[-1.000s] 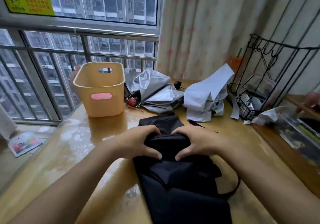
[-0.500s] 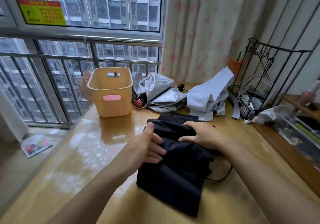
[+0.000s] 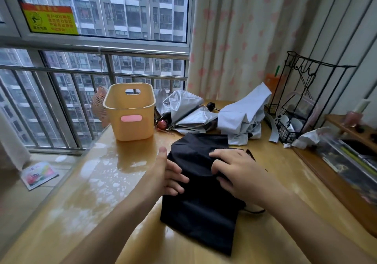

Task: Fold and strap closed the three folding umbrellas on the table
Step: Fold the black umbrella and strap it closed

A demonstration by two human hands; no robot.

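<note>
A black folding umbrella (image 3: 202, 208) lies collapsed and loose in the middle of the wooden table (image 3: 102, 182), its cloth bunched. My left hand (image 3: 165, 174) rests against its left side, fingers curled on the cloth and thumb up. My right hand (image 3: 236, 171) presses down on top of the cloth, fingers gripping a fold. A thin black cord loop (image 3: 255, 211) pokes out at the right. Behind lie a silver umbrella (image 3: 187, 112) with a red handle and a pale blue-grey umbrella (image 3: 244, 116), both loose and unstrapped.
A yellow plastic basket (image 3: 130, 110) stands at the back left near the window rail. A black wire rack (image 3: 302, 104) with small items fills the back right. A crumpled tissue (image 3: 308, 137) and a raised wooden shelf (image 3: 346, 161) run along the right edge.
My hands slid from pinching the middle of the black umbrella to its far half, the left one moving to the side. The cloth now lies more gathered and narrower; the camera tilted up.
</note>
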